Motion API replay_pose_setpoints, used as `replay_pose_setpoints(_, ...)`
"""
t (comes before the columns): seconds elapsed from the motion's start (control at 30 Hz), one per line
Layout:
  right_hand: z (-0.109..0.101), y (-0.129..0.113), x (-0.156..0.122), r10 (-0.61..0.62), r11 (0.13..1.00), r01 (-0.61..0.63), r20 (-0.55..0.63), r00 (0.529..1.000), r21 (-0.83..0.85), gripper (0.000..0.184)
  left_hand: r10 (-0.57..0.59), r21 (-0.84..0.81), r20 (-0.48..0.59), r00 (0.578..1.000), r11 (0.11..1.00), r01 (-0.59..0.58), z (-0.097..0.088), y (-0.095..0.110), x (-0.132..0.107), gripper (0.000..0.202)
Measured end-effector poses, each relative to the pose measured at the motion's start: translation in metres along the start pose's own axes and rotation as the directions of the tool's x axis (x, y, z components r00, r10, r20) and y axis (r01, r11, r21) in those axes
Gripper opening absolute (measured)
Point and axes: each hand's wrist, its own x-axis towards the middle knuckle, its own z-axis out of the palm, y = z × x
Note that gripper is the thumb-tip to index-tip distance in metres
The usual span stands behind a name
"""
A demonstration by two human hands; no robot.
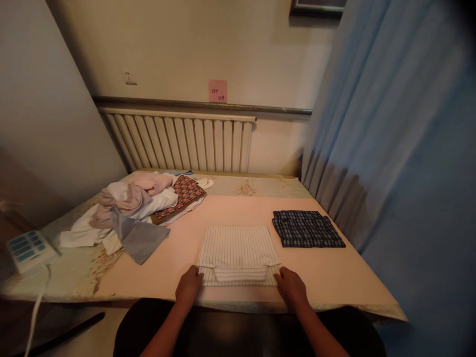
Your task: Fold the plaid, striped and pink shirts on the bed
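Note:
A folded white garment with thin dark stripes [238, 248] lies on the pink table cover near the front edge. My left hand [189, 287] is curled at its near left corner, fingers closed on the fabric edge. At the near right corner, my right hand [290, 287] grips the hem the same way. Both forearms reach in from the bottom of the view.
A folded dark plaid garment [307, 228] lies to the right. At the left sits a heap of unfolded clothes [132, 208], with a patterned red piece [182, 196] and a grey one [139, 238]. A white device with blue buttons [29, 248] rests far left. Blue curtain [390, 148] hangs right; radiator [178, 141] behind.

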Motion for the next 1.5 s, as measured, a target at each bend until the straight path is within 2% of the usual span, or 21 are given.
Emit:
replay_pose_setpoints(0.13, 0.001, -0.001, -0.004, 0.002, 1.000, -0.003, -0.030, 1.000, -0.011, 0.025, 0.005, 0.024, -0.058, 0.998, 1.000, -0.004, -0.004, 0.003, -0.007, 0.015)
replay_pose_setpoints(0.2, 0.002, -0.002, -0.005, 0.004, 1.000, -0.005, -0.036, 0.999, -0.014, 0.025, 0.034, 0.061, -0.168, 0.985, 0.998, -0.024, -0.006, 0.010, -0.012, 0.024)
replay_pose_setpoints(0.23, 0.002, -0.002, -0.005, 0.005, 1.000, -0.006, -0.037, 0.999, -0.016, 0.025, 0.088, 0.100, -0.242, 0.966, 0.993, -0.065, -0.005, 0.016, -0.014, 0.028)
replay_pose_setpoints(0.3, 0.002, -0.003, -0.005, 0.004, 1.000, -0.005, -0.038, 0.999, -0.019, 0.025, 0.277, 0.211, -0.372, 0.886, 0.955, -0.209, 0.002, 0.034, -0.016, 0.035)
replay_pose_setpoints(0.37, 0.001, -0.003, -0.005, 0.007, 1.000, -0.007, -0.037, 0.999, -0.020, 0.026, 0.485, 0.309, -0.405, 0.775, 0.870, -0.383, 0.015, 0.055, -0.015, 0.038)
replay_pose_setpoints(0.47, -0.002, -0.003, -0.004, 0.019, 1.000, -0.020, -0.024, 1.000, -0.013, 0.025, 0.701, 0.389, -0.303, 0.646, 0.709, -0.588, 0.042, 0.083, -0.008, 0.042)
replay_pose_setpoints(0.53, -0.003, -0.003, -0.004, 0.026, 1.000, -0.026, -0.006, 1.000, -0.004, 0.024, 0.768, 0.425, -0.207, 0.606, 0.628, -0.651, 0.059, 0.091, -0.001, 0.043)
replay_pose_setpoints(0.6, -0.004, -0.003, -0.004, 0.028, 1.000, -0.028, 0.014, 1.000, 0.003, 0.026, 0.786, 0.451, -0.134, 0.603, 0.590, -0.669, 0.071, 0.092, 0.005, 0.046)
replay_pose_setpoints(0.7, -0.002, -0.003, -0.004, 0.024, 1.000, -0.024, 0.022, 0.999, -0.007, 0.029, 0.775, 0.470, -0.091, 0.626, 0.588, -0.659, 0.079, 0.087, 0.010, 0.051)
replay_pose_setpoints(0.93, 0.004, 0.002, -0.004, -0.034, 0.997, 0.032, -0.019, 0.999, -0.065, 0.028, 0.758, 0.450, -0.074, 0.648, 0.605, -0.657, 0.077, 0.088, 0.009, 0.053)
replay_pose_setpoints(1.07, 0.002, 0.006, -0.003, -0.048, 0.997, 0.044, -0.056, 0.997, -0.070, 0.026, 0.762, 0.432, -0.075, 0.643, 0.606, -0.668, 0.077, 0.088, 0.009, 0.053)
replay_pose_setpoints(1.3, 0.005, 0.008, -0.006, -0.060, 0.996, 0.057, -0.045, 0.997, -0.069, 0.027, 0.757, 0.444, -0.081, 0.649, 0.610, -0.656, 0.077, 0.088, 0.008, 0.052)
replay_pose_setpoints(1.4, 0.006, 0.008, -0.007, -0.069, 0.997, 0.067, -0.059, 0.996, -0.042, 0.027, 0.756, 0.446, -0.077, 0.651, 0.610, -0.656, 0.077, 0.089, 0.007, 0.053)
replay_pose_setpoints(1.5, -0.001, 0.008, -0.008, -0.046, 0.997, 0.051, -0.072, 0.996, 0.066, 0.025, 0.756, 0.444, -0.079, 0.650, 0.610, -0.656, 0.077, 0.089, 0.008, 0.052)
